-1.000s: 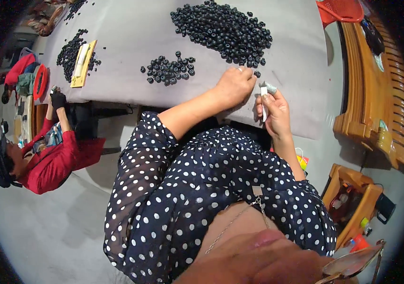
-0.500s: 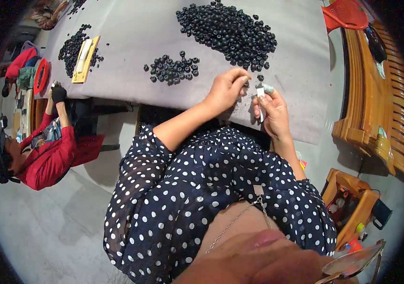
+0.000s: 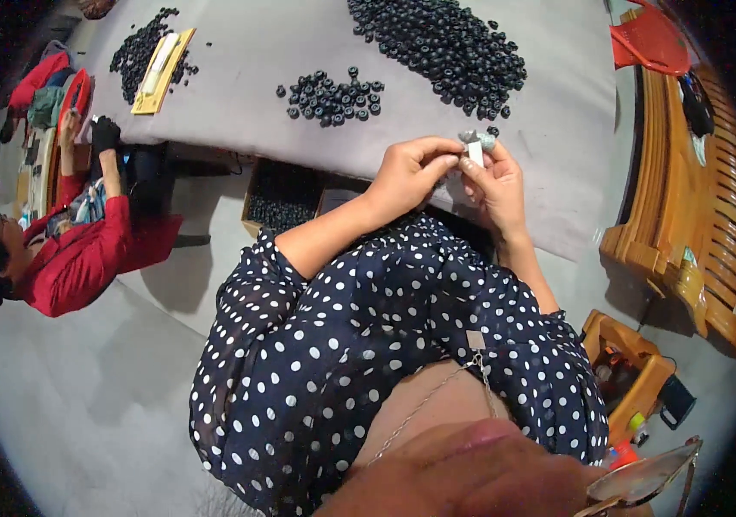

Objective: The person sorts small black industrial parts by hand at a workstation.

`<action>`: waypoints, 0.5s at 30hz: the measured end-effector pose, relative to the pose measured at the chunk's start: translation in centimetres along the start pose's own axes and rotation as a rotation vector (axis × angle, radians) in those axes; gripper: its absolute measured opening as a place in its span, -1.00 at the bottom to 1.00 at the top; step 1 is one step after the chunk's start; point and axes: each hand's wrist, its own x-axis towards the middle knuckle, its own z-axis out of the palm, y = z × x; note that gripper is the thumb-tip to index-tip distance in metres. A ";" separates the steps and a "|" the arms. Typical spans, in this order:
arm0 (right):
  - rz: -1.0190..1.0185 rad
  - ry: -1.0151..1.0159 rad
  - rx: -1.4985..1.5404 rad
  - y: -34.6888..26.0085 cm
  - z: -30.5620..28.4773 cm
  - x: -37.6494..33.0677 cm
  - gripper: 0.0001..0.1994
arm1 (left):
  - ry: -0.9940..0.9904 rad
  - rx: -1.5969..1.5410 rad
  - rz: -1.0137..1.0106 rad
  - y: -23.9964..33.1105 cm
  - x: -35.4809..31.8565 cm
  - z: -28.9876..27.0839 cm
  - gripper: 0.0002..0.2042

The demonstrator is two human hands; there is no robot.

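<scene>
Small black ring-shaped parts lie on the grey-covered table (image 3: pixel 239 86): a large heap (image 3: pixel 445 52) at the far middle and a smaller group (image 3: pixel 333 96) nearer me. Close to the table's front edge, my left hand (image 3: pixel 415 171) is closed in a pinch on one such part, now mostly hidden by the fingers. My right hand (image 3: pixel 497 185) grips a small tool with a flat white handle (image 3: pixel 475 153); its exact kind is unclear. Pale wrapping covers the right index fingertip. The two hands' fingertips meet at the tool. One loose black part (image 3: pixel 493 131) lies just beyond them.
A person in red (image 3: pixel 83 250) with a black glove works at the left, beside another black heap (image 3: pixel 133 56) and a yellow card (image 3: pixel 164 73). A box of black parts (image 3: pixel 282 202) is below the table edge. Right: wooden bench (image 3: pixel 678 198), red plastic chair (image 3: pixel 652 39).
My left hand has moved right, bringing its fingers against the tool in my right hand. The whole view has shifted, showing more of the box under the table.
</scene>
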 end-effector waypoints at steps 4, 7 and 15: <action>-0.004 -0.031 -0.030 0.0 0.1 0.2 -0.73 | 0.025 -0.122 -0.013 -0.8 -0.5 -0.1 -0.82; -0.021 -0.065 0.013 -0.1 0.4 0.4 -0.79 | 0.075 -0.325 -0.045 -0.5 -0.2 -0.5 -0.81; 0.126 -0.105 0.094 0.3 -0.7 -0.3 -0.81 | 0.043 -0.812 -0.486 -1.1 -0.9 -2.8 -0.76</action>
